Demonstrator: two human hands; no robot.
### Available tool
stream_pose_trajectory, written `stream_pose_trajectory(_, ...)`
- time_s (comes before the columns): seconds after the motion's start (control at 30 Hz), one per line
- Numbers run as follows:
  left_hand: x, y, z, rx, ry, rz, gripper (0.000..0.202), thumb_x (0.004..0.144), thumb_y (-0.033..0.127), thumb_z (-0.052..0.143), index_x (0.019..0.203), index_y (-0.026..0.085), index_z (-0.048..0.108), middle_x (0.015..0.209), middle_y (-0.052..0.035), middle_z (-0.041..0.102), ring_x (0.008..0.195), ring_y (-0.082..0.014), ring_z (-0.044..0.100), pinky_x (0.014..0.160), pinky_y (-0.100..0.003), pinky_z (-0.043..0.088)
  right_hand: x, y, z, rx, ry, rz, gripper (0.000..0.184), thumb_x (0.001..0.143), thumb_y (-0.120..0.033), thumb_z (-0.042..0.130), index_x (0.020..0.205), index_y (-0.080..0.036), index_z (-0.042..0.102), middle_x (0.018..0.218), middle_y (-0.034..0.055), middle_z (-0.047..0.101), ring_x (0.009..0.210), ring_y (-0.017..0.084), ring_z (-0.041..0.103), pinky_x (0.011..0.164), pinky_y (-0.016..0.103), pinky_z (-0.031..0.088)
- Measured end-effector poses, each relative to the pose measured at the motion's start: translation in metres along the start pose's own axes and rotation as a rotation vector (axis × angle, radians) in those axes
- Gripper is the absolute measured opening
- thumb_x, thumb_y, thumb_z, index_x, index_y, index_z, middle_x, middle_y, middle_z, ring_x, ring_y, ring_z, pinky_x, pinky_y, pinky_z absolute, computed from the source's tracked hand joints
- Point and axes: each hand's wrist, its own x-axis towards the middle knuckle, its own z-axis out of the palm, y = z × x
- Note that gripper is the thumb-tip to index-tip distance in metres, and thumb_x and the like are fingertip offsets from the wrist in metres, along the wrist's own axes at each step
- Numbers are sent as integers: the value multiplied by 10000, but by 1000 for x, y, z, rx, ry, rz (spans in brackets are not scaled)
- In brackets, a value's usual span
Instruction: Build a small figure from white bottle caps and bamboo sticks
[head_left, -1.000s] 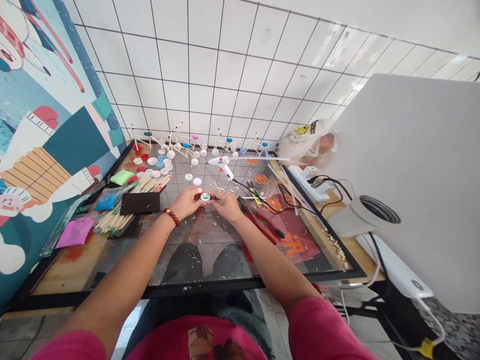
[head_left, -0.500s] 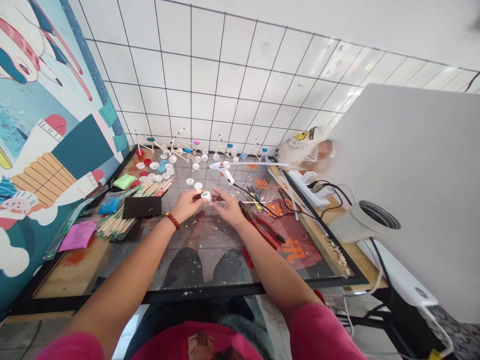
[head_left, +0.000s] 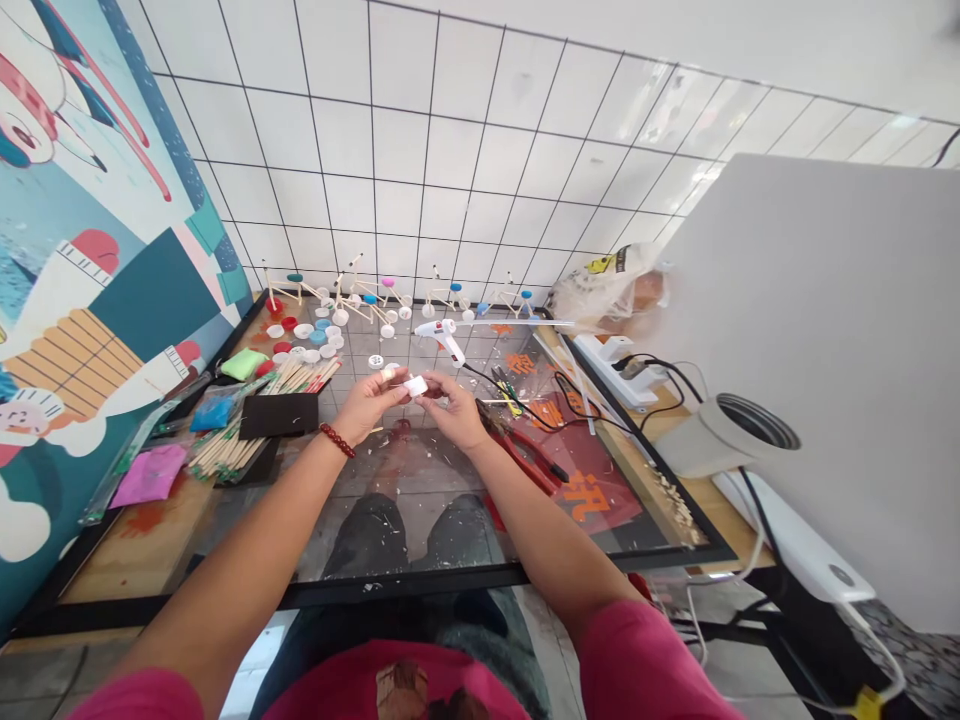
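My left hand [head_left: 369, 402] and my right hand [head_left: 454, 408] meet over the middle of the glass table [head_left: 420, 480]. Both pinch a small white bottle cap [head_left: 415, 385] between their fingertips; a bit of something red shows at my right fingers. A red bead bracelet [head_left: 334, 439] circles my left wrist. A white glue gun [head_left: 441, 338] lies just beyond my hands, its black cord running right. Red-handled pliers [head_left: 525, 452] rest beside my right wrist.
Loose bottle caps [head_left: 306, 335] and a bundle of wooden sticks [head_left: 251, 420] lie at the left, with a black pad [head_left: 279, 415] and coloured bags. Small stick-and-cap models [head_left: 390, 296] line the tiled wall. A power strip [head_left: 626, 370], a plastic bag [head_left: 611, 285] and a grey board [head_left: 825, 360] stand right.
Both hands have lifted slightly and turned the white cap; its green-marked face no longer shows. The view shifted a little.
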Motion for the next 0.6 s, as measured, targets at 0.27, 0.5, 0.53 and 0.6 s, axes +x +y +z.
stream_pose_trajectory(0.27, -2, 5, 4, -31, 4, -31, 447, 535, 268, 915, 927, 133, 750, 901, -61, 744, 846, -181, 682, 864, -366, 533, 0, -7, 0, -154, 69, -134, 311, 802, -287, 721, 1099, -208, 670, 886, 34, 693, 760, 153, 620, 766, 312, 548)
stream_pose_trajectory(0.5, -3, 2, 8, -27, -36, -24, 514, 538, 259, 911, 1012, 153, 744, 978, -71, 751, 907, -180, 678, 898, -347, 509, 0, -9, 1, -200, 95, -107, 276, 802, -301, 713, 1058, -208, 664, 918, 44, 699, 766, 160, 624, 761, 319, 553)
stream_pose_trajectory(0.53, -3, 1, 8, -3, -26, -13, 519, 529, 257, 913, 1008, 152, 744, 984, -69, 749, 910, -181, 674, 899, -348, 507, 0, -10, 0, -223, 99, -132, 259, 802, -272, 701, 1051, -207, 666, 920, 47, 690, 775, 163, 626, 762, 322, 554)
stream_pose_trajectory(0.6, -3, 1, 8, 54, -8, 2, 519, 514, 269, 915, 991, 149, 748, 967, -64, 748, 903, -189, 669, 881, -350, 511, 0, -11, -1, -256, 96, -193, 255, 800, -230, 683, 1053, -209, 670, 967, 62, 664, 840, 177, 637, 788, 331, 557)
